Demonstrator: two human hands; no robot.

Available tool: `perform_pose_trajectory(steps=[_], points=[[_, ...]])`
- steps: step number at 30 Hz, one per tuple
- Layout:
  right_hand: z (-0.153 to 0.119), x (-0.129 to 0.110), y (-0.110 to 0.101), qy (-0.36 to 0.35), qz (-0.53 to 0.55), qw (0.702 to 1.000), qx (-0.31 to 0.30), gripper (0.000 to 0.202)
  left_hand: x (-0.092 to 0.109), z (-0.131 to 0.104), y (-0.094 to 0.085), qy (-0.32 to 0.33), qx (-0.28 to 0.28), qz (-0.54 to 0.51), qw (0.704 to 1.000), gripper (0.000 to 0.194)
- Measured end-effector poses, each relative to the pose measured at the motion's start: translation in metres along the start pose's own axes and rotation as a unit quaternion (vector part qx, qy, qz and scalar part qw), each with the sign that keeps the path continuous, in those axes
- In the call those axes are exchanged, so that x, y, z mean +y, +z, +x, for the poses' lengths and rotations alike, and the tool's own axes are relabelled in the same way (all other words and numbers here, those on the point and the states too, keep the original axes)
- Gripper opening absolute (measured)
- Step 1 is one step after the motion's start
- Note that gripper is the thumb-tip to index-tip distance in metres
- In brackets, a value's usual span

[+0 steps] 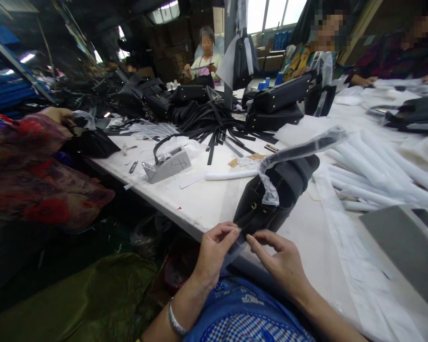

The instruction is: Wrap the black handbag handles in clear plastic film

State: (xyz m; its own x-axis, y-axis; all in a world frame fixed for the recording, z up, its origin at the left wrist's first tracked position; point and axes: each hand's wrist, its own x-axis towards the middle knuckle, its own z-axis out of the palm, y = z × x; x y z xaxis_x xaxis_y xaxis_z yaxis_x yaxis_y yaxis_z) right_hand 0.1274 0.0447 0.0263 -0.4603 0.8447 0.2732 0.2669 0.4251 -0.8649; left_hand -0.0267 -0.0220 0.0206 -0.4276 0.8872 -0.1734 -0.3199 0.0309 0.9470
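Observation:
A black handbag (257, 209) stands on the table edge right in front of me, its handle (306, 145) wrapped in clear plastic and raised to the right. At the bag's near side, my left hand (216, 251) pinches thumb and forefinger on a strip of clear plastic film (231, 256) that hangs over the table edge. My right hand (285, 256) is also closed in a pinch, close to the left, on what looks like the same film. The fingertips hide part of the film and the lower bag.
A grey tape dispenser (171, 166) sits left of the bag on the white table (196, 204). Black straps (217, 118) and finished bags (278, 102) are heaped behind. White foam rolls (388, 166) lie at right, near a grey box (403, 247). Co-workers sit around the table.

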Motion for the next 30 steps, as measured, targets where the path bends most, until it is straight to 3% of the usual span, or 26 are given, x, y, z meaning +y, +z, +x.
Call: perform_pose_trajectory(steps=[6, 10, 13, 17, 20, 23, 27, 30], points=[[0.005, 0.002, -0.013, 0.033, 0.024, 0.999, -0.011, 0.027, 0.017, 0.024, 0.037, 0.005, -0.003, -0.043, 0.999, 0.017], [0.011, -0.004, -0.013, 0.089, 0.037, 0.995, -0.018, 0.030, 0.016, 0.030, 0.048, 0.001, 0.007, -0.091, 0.996, 0.018], [0.016, -0.006, -0.009, 0.165, 0.047, 0.985, -0.037, 0.035, 0.009, 0.029, 0.047, -0.019, 0.004, -0.121, 0.992, 0.022], [0.012, 0.000, -0.001, 0.238, 0.073, 0.963, -0.105, 0.044, 0.003, 0.026, 0.035, -0.019, -0.019, -0.102, 0.994, 0.028], [0.003, 0.001, 0.003, 0.235, 0.069, 0.965, -0.095, 0.045, 0.005, 0.027, 0.022, 0.025, -0.061, -0.015, 0.998, 0.037], [-0.003, -0.003, 0.006, 0.226, 0.058, 0.971, -0.049, 0.045, 0.008, 0.031, 0.015, 0.026, -0.102, 0.036, 0.994, 0.028], [-0.007, -0.007, 0.010, 0.217, 0.072, 0.972, -0.044, 0.049, 0.007, 0.033, 0.019, 0.035, -0.093, 0.064, 0.993, 0.021], [-0.010, -0.006, 0.014, 0.219, 0.105, 0.969, -0.054, 0.040, 0.001, 0.032, 0.023, 0.050, -0.073, 0.047, 0.995, 0.019]])
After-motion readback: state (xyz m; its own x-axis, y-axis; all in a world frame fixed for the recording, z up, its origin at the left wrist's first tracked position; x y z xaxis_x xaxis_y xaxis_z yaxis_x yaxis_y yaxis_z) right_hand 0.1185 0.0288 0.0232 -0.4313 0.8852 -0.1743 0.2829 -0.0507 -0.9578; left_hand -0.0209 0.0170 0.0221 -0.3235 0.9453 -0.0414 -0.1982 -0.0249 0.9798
